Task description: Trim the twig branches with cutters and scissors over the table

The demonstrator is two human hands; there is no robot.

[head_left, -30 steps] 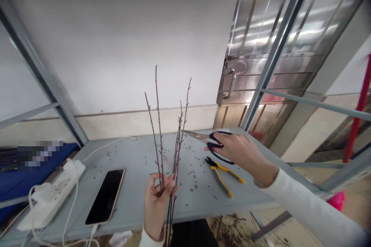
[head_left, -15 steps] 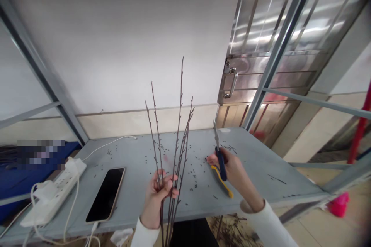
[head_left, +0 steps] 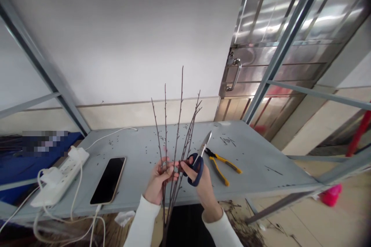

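Several thin brown twigs [head_left: 177, 123] with small buds stand upright in a loose bunch at the middle of the head view. My left hand [head_left: 159, 179] is closed around them just above the table's front edge. In my right hand [head_left: 203, 185] is a pair of scissors [head_left: 196, 171] with dark blue handles, its blades tilted up and to the right. The fingertips of that hand touch the twigs beside my left fingers. Pliers [head_left: 223, 164] with yellow and black handles lie spread on the table, right of the scissors.
Small dark twig bits are scattered over the grey table [head_left: 255, 162]. On the left lie a phone [head_left: 108, 180] with a cable plugged in and a white power strip [head_left: 62, 175]. Metal shelf posts [head_left: 278, 46] rise at both sides. Cut twigs litter the floor [head_left: 310, 216].
My right hand has moved left with the scissors, from beside the pliers to the twigs. The pliers are now fully uncovered. The twigs have shifted slightly, and the view has tilted down a little.
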